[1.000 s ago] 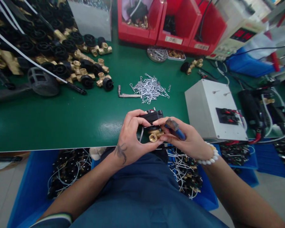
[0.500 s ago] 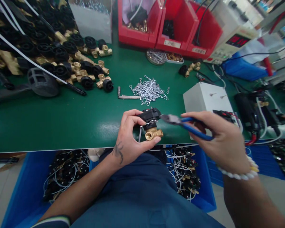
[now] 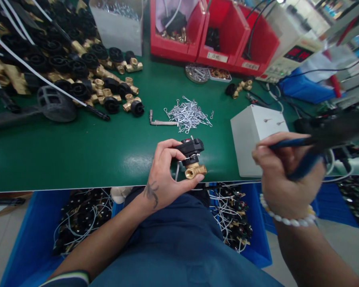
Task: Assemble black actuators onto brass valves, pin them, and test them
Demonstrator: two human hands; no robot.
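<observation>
My left hand (image 3: 164, 175) grips a brass valve with a black actuator on top (image 3: 192, 153), above the near edge of the green bench. A thin metal clip (image 3: 194, 156) crosses the joint between the black cap and the brass body. Off to the right, my right hand (image 3: 290, 171) is closed around blue-handled pliers (image 3: 302, 159), whose dark jaws point right and are blurred by motion. Beyond the valve lies a pile of silver spring clips (image 3: 189, 114), with a bent grey rod (image 3: 164, 122) beside it.
Many brass valves with black caps (image 3: 107, 87) crowd the back left. Red bins (image 3: 221, 57) and a power supply (image 3: 296, 52) stand at the back. A grey box (image 3: 247, 139) with two switches is near my right hand. Blue crates (image 3: 42, 223) sit below the bench edge.
My right hand has swung right, away from the valve, and the pliers now point away from it. My left hand has kept its hold on the valve, almost in place.
</observation>
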